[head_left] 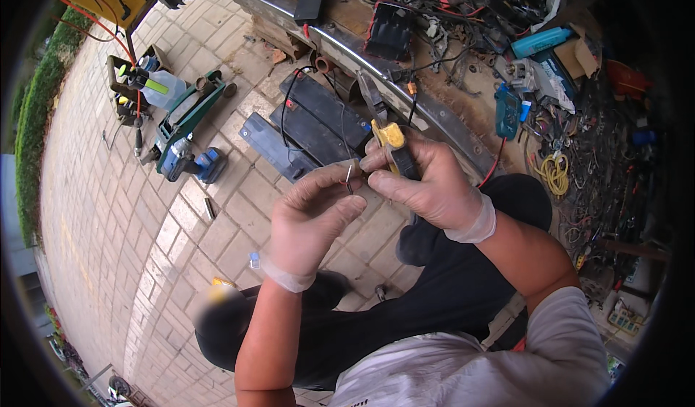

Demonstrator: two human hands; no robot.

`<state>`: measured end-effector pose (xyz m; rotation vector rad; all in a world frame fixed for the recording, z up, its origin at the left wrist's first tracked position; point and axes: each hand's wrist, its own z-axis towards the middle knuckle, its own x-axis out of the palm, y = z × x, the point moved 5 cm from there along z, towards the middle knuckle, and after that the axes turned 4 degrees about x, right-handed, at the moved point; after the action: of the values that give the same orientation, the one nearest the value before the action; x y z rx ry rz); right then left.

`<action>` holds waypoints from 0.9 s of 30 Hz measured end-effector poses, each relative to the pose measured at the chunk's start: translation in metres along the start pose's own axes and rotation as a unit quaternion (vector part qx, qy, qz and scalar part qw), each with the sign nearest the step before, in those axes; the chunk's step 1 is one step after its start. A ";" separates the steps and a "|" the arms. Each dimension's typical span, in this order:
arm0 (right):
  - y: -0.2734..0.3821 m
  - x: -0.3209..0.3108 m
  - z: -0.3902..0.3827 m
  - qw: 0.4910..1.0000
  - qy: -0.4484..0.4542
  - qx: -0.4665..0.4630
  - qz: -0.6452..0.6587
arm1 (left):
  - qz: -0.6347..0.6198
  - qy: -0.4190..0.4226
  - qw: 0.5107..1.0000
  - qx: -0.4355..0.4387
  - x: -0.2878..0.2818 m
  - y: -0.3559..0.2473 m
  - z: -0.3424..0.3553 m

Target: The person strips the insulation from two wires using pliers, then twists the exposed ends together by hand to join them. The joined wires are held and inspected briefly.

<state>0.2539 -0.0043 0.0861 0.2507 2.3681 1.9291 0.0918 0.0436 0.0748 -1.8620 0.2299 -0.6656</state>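
Observation:
My left hand (311,222), in a translucent glove, pinches a short thin wire with white and dark parts (350,177). My gloved right hand (427,190) grips yellow-handled pliers (389,141), their metal jaws pointing up and away from me. The fingertips of both hands are close together around the wire; whether the right fingers touch it is unclear. Just beyond my hands, dark batteries (318,110) with attached cables rest on the paving.
A rusty ledge (463,136) holds tangled cables, a battery pack (387,31) and a yellow cord coil (554,172). Paving (145,212) bears a sprayer (159,88), a cordless tool (190,162) and small loose items. My bent legs (434,284) are below my arms.

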 end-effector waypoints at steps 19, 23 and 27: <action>0.004 0.000 -0.010 0.995 -0.002 -0.030 -0.090 | -0.053 -0.100 0.993 0.031 -0.009 -0.002 -0.013; -0.002 0.008 -0.025 0.934 0.027 -0.123 -0.335 | -0.076 -0.143 0.985 0.060 -0.021 -0.004 -0.017; -0.009 0.012 -0.031 0.912 0.035 -0.150 -0.379 | -0.008 -0.150 0.985 0.085 -0.018 -0.003 -0.020</action>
<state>0.2367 -0.0344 0.0845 -0.6664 1.7402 1.8379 0.0658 0.0367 0.0766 -1.7736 -0.0361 -0.3945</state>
